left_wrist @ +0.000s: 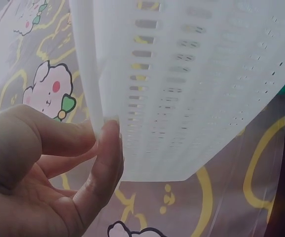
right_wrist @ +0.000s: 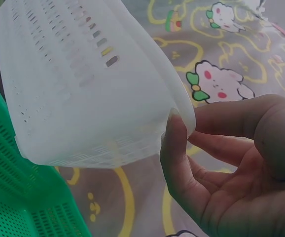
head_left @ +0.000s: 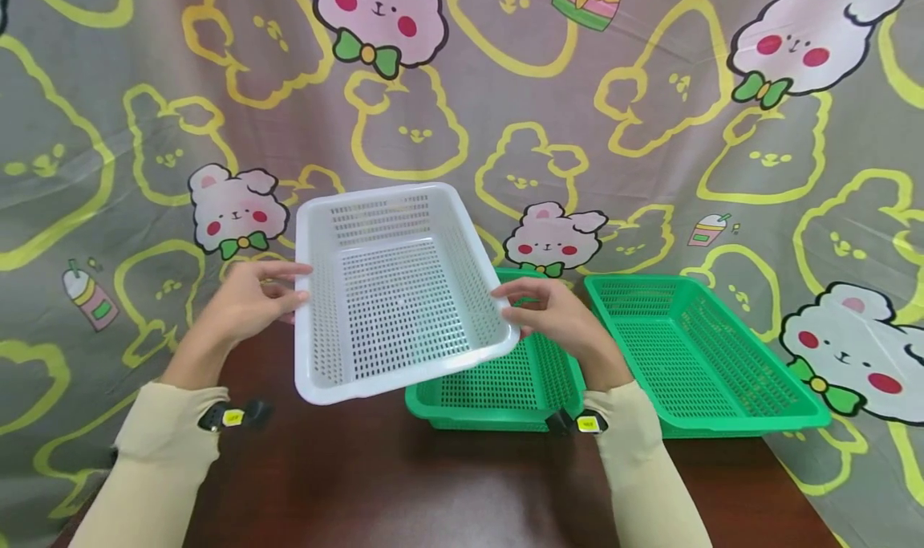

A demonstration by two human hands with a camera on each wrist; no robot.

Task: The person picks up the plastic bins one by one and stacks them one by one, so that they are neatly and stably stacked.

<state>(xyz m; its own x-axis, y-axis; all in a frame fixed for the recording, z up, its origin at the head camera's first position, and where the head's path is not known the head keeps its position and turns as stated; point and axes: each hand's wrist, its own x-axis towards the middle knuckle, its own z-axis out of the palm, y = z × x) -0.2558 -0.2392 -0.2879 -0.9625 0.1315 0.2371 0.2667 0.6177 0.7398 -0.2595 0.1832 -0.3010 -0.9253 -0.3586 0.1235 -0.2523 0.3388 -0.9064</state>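
A white perforated plastic basket (head_left: 404,303) is held up in the air, tilted so its inside faces the head view. My left hand (head_left: 249,301) pinches its left rim; in the left wrist view the thumb and fingers of that hand (left_wrist: 58,163) close on the rim's edge. On the opposite side my right hand (head_left: 552,311) grips the right rim, and the right wrist view shows that hand (right_wrist: 231,153) pinching the edge near a corner. Nothing is seen inside the white basket (right_wrist: 83,98). Behind and below it stands a green basket (head_left: 498,387), partly hidden.
A second green basket (head_left: 707,363) stands on the right of the dark brown table (head_left: 462,484), beside the first. Behind the table hangs a grey cloth (head_left: 447,131) printed with rabbits and yellow outlines.
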